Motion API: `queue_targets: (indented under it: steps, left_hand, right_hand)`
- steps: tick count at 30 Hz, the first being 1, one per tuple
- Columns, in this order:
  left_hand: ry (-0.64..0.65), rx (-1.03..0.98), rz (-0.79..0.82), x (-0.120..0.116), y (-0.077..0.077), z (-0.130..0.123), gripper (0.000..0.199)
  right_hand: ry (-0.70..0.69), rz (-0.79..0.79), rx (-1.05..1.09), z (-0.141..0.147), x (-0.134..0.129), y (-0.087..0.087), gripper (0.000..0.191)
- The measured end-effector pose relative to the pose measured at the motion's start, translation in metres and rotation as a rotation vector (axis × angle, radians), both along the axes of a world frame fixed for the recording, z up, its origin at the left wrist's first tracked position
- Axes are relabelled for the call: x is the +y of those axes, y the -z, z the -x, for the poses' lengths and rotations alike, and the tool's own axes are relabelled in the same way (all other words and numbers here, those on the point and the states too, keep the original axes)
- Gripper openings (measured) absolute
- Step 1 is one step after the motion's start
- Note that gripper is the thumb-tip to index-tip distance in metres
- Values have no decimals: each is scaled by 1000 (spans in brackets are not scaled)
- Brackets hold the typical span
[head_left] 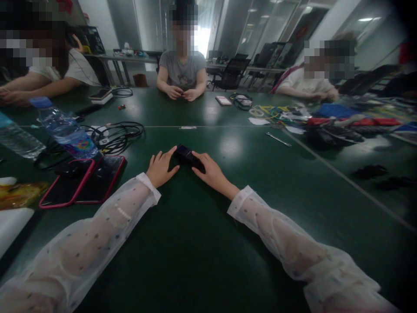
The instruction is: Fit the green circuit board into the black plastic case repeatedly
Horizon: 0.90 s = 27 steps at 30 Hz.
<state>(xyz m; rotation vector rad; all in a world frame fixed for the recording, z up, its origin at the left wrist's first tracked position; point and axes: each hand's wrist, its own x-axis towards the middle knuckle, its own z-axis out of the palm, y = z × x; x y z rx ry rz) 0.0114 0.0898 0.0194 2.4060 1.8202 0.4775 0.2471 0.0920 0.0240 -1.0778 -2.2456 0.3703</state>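
A small black box-like device point(184, 153) with a dark, screen-like top rests on the green table ahead of me. Its exact kind cannot be made out. My right hand point(210, 171) grips the device's right end between thumb and fingers. On the other side, my left hand point(163, 167) lies with thumb and fingers spread apart, its index fingertip at or against the left end of the device. Whether that fingertip presses on it is not clear. Sheer white dotted sleeves cover both my forearms.
Left of my hands lie two red-rimmed phones point(100, 180), a water bottle point(70, 130) and coiled black cables point(125, 134). A wrench point(278, 139) lies to the right, before a heap of cables and bags point(339, 121). Several people sit around the table point(202, 252).
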Motion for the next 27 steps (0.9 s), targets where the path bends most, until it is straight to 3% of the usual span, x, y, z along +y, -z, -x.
queue_targets:
  steps: [16,22,27]
  left_hand:
    - [-16,53,-24,1,6,0,75]
    - [-6,120,-6,0,3,-2,61]
    - [-5,116,-5,0,3,-2,61]
  right_hand:
    - [-1,0,-3,-1,0,-1,58]
    - [-5,-12,3,-1,1,0,57]
    - [-20,-10,9,-1,-1,-1,57]
